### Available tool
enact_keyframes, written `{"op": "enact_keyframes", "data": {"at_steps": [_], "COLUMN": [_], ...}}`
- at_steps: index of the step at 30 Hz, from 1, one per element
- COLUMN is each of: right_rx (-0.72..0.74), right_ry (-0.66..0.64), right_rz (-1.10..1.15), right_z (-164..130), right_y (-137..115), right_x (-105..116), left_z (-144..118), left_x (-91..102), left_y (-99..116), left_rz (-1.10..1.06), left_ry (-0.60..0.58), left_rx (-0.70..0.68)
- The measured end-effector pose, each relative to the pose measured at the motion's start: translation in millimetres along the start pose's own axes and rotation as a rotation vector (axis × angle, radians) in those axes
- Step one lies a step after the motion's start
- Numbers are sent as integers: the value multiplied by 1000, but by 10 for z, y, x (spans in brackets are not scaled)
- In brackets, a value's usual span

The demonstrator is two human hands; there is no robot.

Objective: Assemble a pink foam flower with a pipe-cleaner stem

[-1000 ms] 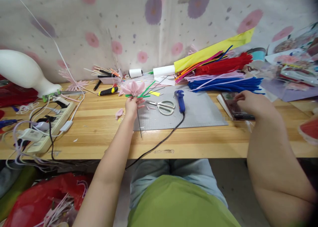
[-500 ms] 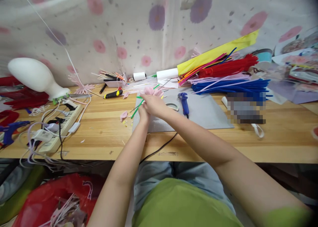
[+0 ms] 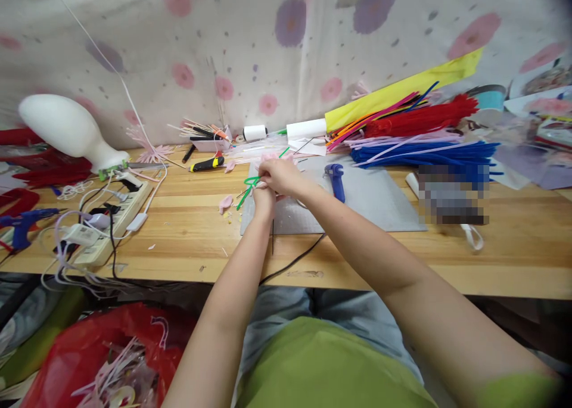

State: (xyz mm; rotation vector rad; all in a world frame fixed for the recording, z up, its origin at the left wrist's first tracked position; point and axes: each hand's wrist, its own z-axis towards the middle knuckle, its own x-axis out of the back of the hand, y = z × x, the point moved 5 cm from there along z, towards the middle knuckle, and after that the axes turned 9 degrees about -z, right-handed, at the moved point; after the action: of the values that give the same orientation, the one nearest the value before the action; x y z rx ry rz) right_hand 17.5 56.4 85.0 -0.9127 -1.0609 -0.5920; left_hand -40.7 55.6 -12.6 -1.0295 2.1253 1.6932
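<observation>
My left hand (image 3: 264, 201) grips the thin wire stem of a pink pipe-cleaner flower (image 3: 273, 157), which is mostly hidden behind my fingers. My right hand (image 3: 279, 174) is closed over the flower head, pinching a green pipe cleaner (image 3: 248, 189) that sticks out to the left. Both hands meet above the left edge of the grey cutting mat (image 3: 370, 202). The dark stem wire (image 3: 272, 241) hangs down below my left hand.
A blue glue gun (image 3: 335, 178) with its black cord lies on the mat. Blue (image 3: 420, 153), red and yellow pipe-cleaner bundles lie at back right. A power strip (image 3: 109, 220) with cables and a white lamp (image 3: 67, 131) are at left. A red bag (image 3: 102, 354) sits below the table.
My right hand left the object at the right side of the table and came across to the flower. The flower was tipped and both hands now close on it, green pipe cleaner bent leftward.
</observation>
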Motion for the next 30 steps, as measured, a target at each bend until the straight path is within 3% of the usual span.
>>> {"op": "enact_keyframes", "data": {"at_steps": [3, 6, 14, 22, 30], "right_rx": [-19, -55, -38, -250, -547], "right_ry": [58, 148, 215, 533, 591], "right_rz": [41, 212, 688, 976, 1266], "right_z": [-60, -74, -105, -215, -364], "right_y": [93, 227, 461, 734, 950], "right_x": [139, 204, 149, 60, -195], "left_z": [-38, -51, -101, -203, -326], "left_x": [-14, 21, 5, -61, -88], "left_y": [-26, -46, -99, -129, -129], "left_rz": [-39, -122, -282, -324, -494], "left_ry": [-31, 17, 52, 79, 107], "left_rx": [68, 204, 351, 356, 426]}}
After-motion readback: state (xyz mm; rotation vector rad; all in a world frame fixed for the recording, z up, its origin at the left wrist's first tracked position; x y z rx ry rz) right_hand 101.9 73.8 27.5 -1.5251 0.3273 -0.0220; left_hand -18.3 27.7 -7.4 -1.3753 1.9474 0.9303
